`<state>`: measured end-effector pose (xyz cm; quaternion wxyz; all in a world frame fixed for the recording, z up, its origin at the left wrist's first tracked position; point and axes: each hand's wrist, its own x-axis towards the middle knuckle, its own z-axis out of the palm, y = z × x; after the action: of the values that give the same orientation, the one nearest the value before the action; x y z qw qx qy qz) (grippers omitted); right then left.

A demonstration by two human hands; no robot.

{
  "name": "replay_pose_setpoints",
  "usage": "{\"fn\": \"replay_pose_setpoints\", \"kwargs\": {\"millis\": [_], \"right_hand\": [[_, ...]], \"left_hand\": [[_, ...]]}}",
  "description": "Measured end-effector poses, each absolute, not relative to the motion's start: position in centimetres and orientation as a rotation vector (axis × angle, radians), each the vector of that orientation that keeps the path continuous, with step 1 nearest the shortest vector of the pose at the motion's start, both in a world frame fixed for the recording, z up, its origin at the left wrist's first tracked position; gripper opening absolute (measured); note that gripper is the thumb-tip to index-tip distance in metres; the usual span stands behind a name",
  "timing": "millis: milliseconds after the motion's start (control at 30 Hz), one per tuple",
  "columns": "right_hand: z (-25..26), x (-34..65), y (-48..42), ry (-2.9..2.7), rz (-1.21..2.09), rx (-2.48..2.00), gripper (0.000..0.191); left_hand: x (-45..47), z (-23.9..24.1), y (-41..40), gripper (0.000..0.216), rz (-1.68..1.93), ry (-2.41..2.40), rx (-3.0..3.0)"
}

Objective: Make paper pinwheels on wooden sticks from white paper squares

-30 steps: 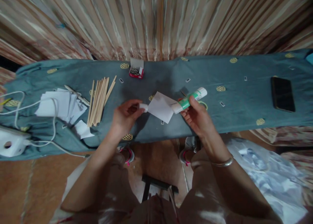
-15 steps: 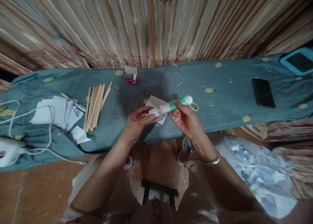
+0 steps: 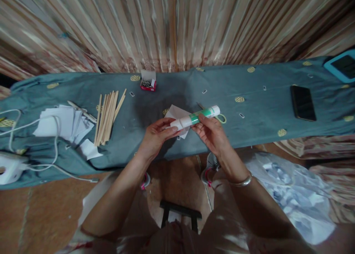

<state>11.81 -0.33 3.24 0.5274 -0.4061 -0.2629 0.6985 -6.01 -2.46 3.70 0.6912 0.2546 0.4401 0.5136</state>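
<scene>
My right hand [image 3: 213, 136] is closed round a green and white glue stick [image 3: 195, 117], held at a slant above the cloth. At the stick's left end, my left hand [image 3: 153, 138] pinches the white cap [image 3: 175, 124], which now lines up with the tube. Whether the cap is fully on, I cannot tell. Beneath both hands lies a piece of white paper [image 3: 176, 111], partly covered. Scissors with a pale green handle [image 3: 223, 118] rest just behind the stick's right end, their blades mostly hidden.
Wooden sticks [image 3: 107, 117] and a stack of white paper pieces [image 3: 59, 122] lie left. A small red box of metal bits [image 3: 148, 84] stands at the back. A black phone [image 3: 303, 103] lies right; a white cable [image 3: 57, 150] crosses the left end.
My left hand has brought the cap against the end of the glue stick, closing the gap between them. The view has shifted slightly.
</scene>
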Motion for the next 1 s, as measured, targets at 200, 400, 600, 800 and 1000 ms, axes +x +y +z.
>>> {"fn": "replay_pose_setpoints", "kwargs": {"millis": [200, 400, 600, 800, 1000], "right_hand": [[3.4, 11.5, -0.5, -0.709, 1.625, -0.989, 0.027], [3.1, 10.8, -0.8, -0.760, 1.585, -1.061, 0.031], [2.9, 10.1, -0.8, -0.696, 1.658, -1.063, 0.032], [2.6, 8.8, -1.1, -0.667, 1.697, -1.089, 0.035], [2.4, 7.9, -1.1, -0.816, 1.687, -1.108, 0.041]], "left_hand": [[-6.1, 3.2, -2.6, 0.037, 1.166, 1.054, 0.688], [-6.2, 2.8, -2.6, 0.037, 1.273, 1.153, 0.957], [-6.6, 2.8, -2.8, 0.034, 1.265, 1.234, 1.114], [-7.0, 2.6, -3.2, 0.034, 1.225, 1.243, 1.140], [-8.1, 2.5, -2.9, 0.034, 1.220, 1.347, 1.191]]}}
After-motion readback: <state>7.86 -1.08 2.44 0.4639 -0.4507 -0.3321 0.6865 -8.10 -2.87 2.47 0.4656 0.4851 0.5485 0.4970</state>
